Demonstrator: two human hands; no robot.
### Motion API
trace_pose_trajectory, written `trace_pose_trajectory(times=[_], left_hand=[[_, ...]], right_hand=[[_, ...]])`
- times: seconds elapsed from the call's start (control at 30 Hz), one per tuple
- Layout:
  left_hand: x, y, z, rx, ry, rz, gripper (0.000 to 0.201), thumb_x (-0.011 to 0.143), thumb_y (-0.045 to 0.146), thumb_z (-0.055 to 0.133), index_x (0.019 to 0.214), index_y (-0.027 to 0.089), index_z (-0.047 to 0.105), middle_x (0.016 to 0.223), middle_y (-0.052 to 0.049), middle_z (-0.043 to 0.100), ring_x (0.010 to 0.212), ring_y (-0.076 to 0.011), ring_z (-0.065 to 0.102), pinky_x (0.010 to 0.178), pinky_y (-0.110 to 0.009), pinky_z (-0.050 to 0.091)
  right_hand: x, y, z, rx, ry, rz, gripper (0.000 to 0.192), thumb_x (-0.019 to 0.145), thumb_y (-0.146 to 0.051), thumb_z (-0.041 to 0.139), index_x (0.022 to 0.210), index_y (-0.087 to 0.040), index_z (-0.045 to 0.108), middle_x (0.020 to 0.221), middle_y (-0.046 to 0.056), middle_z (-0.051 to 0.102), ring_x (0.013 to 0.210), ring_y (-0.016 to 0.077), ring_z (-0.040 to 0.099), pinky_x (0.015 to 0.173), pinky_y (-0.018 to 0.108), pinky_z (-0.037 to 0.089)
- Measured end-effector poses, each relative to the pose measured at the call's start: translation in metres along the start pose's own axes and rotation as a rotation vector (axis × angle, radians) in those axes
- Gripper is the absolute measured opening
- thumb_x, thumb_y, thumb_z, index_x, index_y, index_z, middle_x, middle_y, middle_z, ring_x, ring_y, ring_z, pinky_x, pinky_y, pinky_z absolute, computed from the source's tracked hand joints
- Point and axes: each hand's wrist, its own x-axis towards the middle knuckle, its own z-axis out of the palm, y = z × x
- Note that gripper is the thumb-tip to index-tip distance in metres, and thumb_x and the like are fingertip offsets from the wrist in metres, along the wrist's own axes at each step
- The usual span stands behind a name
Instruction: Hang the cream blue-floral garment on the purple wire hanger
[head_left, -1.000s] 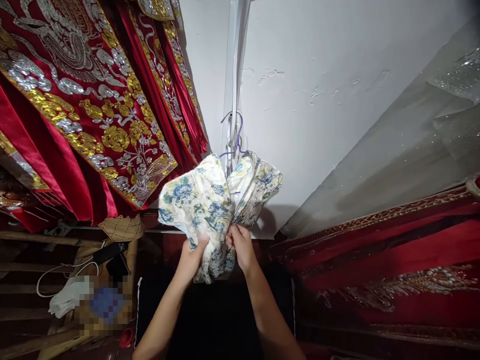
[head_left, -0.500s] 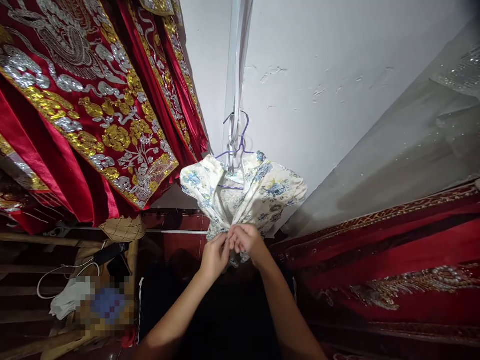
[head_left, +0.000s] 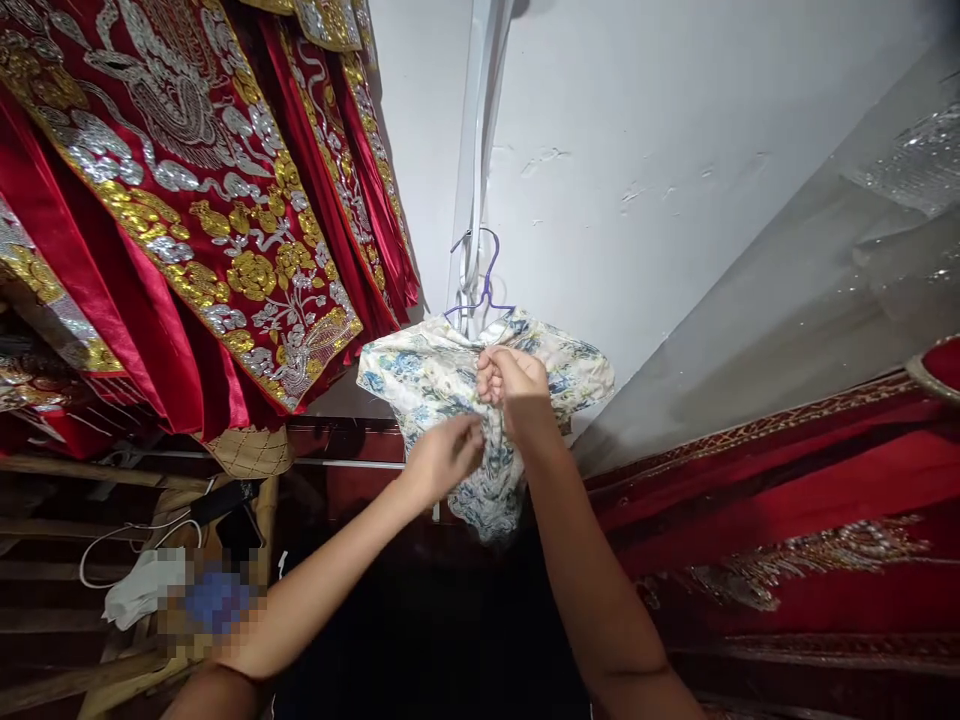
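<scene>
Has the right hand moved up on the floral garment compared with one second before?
Yes. The right hand went up the floral garment, closer to the purple hanger hook.

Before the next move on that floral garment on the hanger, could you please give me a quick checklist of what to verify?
1. Purple hanger hooked on the white wall rail: ok.
2. Floral garment draped on the hanger: ok, though bunched at the middle.
3. Right hand gripping the fabric near the collar: ok.
4. Left hand on the fabric lower down: ok, pinching.
5. Any fastening closed: cannot tell, hidden by the hands.
6. Garment apart from the red embroidered robes: ok, a gap shows.
</scene>
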Motion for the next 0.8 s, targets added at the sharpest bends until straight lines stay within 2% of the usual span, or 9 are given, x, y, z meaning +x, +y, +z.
trace_pose_trajectory(times=[0.03,0.1,0.27,0.37,0.43,0.53,0.63,0.7,0.8], left_hand=[[0.013,0.014,-0.007,-0.007,0.013,0.057,0.031,0.088,0.028,0.065,0.118,0.024,0.069,0.094,-0.007,0.072,0.084,-0.0234,0.066,0.084,-0.036,0.049],[0.039,0.041,-0.021,0.039,0.106,0.243,0.04,0.095,0.03,0.057,0.135,0.022,0.058,0.103,-0.007,0.07,0.091,-0.0211,0.065,0.089,-0.035,0.047],[0.075,0.074,-0.035,0.368,0.065,0.524,0.022,0.099,0.028,0.052,0.101,0.015,0.07,0.096,-0.007,0.066,0.094,-0.0183,0.06,0.087,-0.032,0.045],[0.077,0.073,-0.046,0.377,0.216,0.556,0.021,0.099,0.026,0.052,0.097,0.013,0.068,0.096,-0.006,0.065,0.095,-0.0166,0.059,0.088,-0.03,0.044],[0.079,0.063,-0.065,0.191,0.424,0.456,0.017,0.097,0.027,0.058,0.097,0.012,0.066,0.097,-0.004,0.064,0.097,-0.016,0.058,0.092,-0.029,0.043],[0.083,0.033,-0.105,-0.327,0.685,0.127,0.016,0.095,0.028,0.062,0.101,0.013,0.062,0.101,-0.001,0.063,0.103,-0.0139,0.056,0.102,-0.029,0.041],[0.076,-0.013,-0.128,-0.57,0.688,-0.156,0.017,0.102,0.022,0.044,0.095,0.013,0.057,0.096,-0.004,0.066,0.099,-0.0141,0.06,0.102,-0.036,0.045],[0.06,-0.045,-0.123,-0.636,0.65,-0.314,0.022,0.101,0.019,0.039,0.086,0.015,0.055,0.086,-0.005,0.068,0.091,-0.0144,0.063,0.097,-0.038,0.049],[0.028,-0.086,-0.091,-0.708,0.589,-0.487,0.014,0.092,0.026,0.054,0.084,0.016,0.058,0.081,-0.007,0.07,0.082,-0.0173,0.066,0.086,-0.039,0.054]], right_hand=[[-0.004,0.001,-0.001,-0.002,-0.005,-0.011,0.021,0.084,-0.035,0.052,0.07,-0.02,0.056,0.049,-0.003,0.053,0.04,0.0089,0.042,0.041,0.02,0.033],[-0.008,-0.002,-0.002,-0.021,-0.02,-0.046,0.02,0.083,-0.031,0.052,0.067,-0.02,0.056,0.047,-0.003,0.052,0.04,0.0086,0.042,0.041,0.02,0.032],[-0.001,0.007,-0.005,-0.111,-0.005,-0.144,0.021,0.085,-0.031,0.052,0.07,-0.02,0.06,0.047,-0.004,0.052,0.042,0.0097,0.043,0.044,0.022,0.033],[-0.003,0.035,-0.011,-0.235,0.048,-0.093,0.024,0.085,-0.032,0.052,0.066,-0.02,0.059,0.048,-0.003,0.052,0.045,0.0113,0.045,0.048,0.024,0.034],[-0.012,0.053,-0.016,-0.321,0.041,-0.043,0.026,0.084,-0.031,0.052,0.061,-0.02,0.059,0.048,-0.002,0.053,0.046,0.0121,0.046,0.05,0.025,0.035],[-0.032,0.069,-0.021,-0.344,-0.007,-0.007,0.028,0.084,-0.029,0.051,0.059,-0.02,0.059,0.048,-0.002,0.054,0.046,0.0125,0.046,0.049,0.025,0.033],[-0.046,0.076,-0.017,-0.311,-0.066,0.036,0.027,0.084,-0.029,0.051,0.06,-0.021,0.06,0.047,-0.002,0.054,0.045,0.0123,0.046,0.048,0.025,0.031],[-0.051,0.082,-0.012,-0.294,-0.097,0.059,0.026,0.084,-0.028,0.051,0.061,-0.02,0.06,0.046,-0.002,0.054,0.044,0.0121,0.045,0.048,0.025,0.031],[-0.056,0.095,-0.007,-0.221,-0.084,0.081,0.027,0.084,-0.028,0.05,0.061,-0.02,0.059,0.045,-0.002,0.053,0.043,0.0118,0.044,0.048,0.025,0.031]])
